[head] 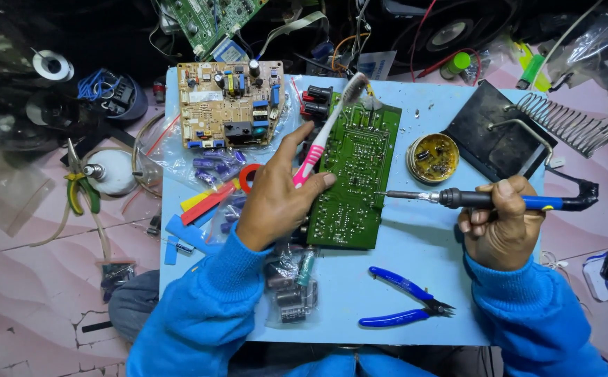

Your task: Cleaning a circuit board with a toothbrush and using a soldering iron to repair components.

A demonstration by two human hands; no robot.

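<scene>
On the pale blue board point(401, 293), the left hand point(276, 199) grips one toothbrush point(325, 132), hiding part of one green circuit board point(356, 174); the right hand point(503, 223) clasps one soldering iron point(485, 200).

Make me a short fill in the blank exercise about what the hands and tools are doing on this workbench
1. The right hand holds a soldering iron whose tip points toward the green circuit board's ______ edge.
2. The left hand holds a pink and white ______ against that board.
3. The blue-handled cutters lie on the light blue table, touched by ______ hand.
4. The round tin sits between the green circuit board and the black ______.

Missing words: right; toothbrush; neither; stand
</scene>
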